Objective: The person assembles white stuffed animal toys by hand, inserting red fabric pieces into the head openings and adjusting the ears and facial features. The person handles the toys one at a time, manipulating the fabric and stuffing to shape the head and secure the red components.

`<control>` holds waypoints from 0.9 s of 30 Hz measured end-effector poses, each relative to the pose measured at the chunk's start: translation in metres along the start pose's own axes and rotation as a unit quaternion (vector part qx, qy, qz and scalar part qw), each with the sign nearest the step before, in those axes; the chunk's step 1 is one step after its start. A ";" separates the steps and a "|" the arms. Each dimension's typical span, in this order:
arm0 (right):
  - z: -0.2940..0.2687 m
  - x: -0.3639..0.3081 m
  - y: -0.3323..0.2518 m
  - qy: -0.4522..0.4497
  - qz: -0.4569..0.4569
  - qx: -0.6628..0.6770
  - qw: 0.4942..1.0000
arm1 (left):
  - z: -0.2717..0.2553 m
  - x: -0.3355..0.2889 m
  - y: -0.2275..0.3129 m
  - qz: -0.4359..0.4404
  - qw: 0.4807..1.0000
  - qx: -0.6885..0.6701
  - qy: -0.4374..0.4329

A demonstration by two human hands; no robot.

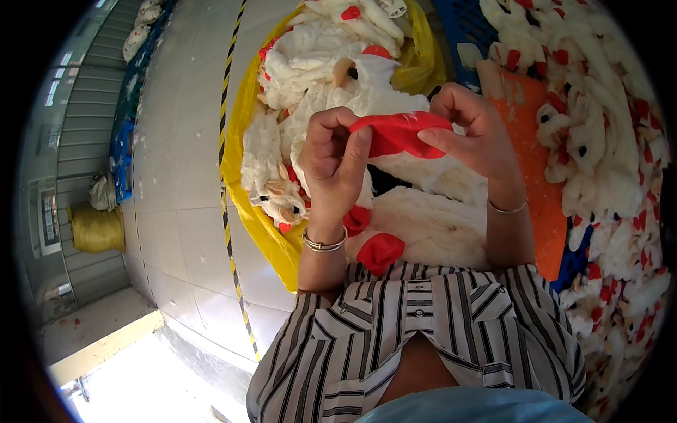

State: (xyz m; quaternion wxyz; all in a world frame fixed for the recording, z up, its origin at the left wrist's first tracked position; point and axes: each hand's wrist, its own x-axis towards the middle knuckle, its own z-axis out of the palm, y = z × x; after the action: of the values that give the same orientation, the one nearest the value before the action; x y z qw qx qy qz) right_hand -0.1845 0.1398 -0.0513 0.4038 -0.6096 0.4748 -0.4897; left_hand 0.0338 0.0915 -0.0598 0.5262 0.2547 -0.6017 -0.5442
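A red fabric piece [395, 134] is stretched between my two hands above a heap of white plush. My left hand [333, 158] pinches its left end between thumb and fingers. At the other end, my right hand [474, 130] grips it with the thumb on top. White furry plush fabric [430, 218] hangs or lies just below the red piece; whether the two are joined I cannot tell. Close to my body, a red rounded plush part [381, 252] rests on the white fur. Beyond my hands are limp, unstuffed-looking white plush toy skins [310, 63] with red and tan parts.
A yellow plastic bag [243, 211] lies around the plush heap. On the right, an orange panel [525, 155] and a blue crate [469, 28] border a large pile of white and red plush pieces [613, 155]. Black-and-yellow tape [223, 134] runs along the tiled floor [176, 162]. A yellow sack [99, 229] stands far left.
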 end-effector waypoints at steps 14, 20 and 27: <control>-0.025 0.005 -0.016 0.104 -0.096 -0.195 0.970 | -0.031 -0.058 -0.053 -0.032 0.892 0.426 -0.147; -0.031 0.004 -0.006 0.101 -0.114 -0.220 0.963 | -0.071 -0.087 -0.078 -0.130 0.897 0.417 -0.063; -0.052 0.000 -0.001 0.131 -0.133 -0.142 0.972 | -0.140 -0.092 -0.104 -0.265 0.874 0.399 -0.081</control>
State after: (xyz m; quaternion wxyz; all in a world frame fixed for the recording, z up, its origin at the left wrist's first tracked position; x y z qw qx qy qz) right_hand -0.2357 0.1382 -0.0401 0.1783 -0.6490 0.5032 -0.5420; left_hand 0.1631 0.0894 -0.2088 0.1652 0.5484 -0.7181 -0.3954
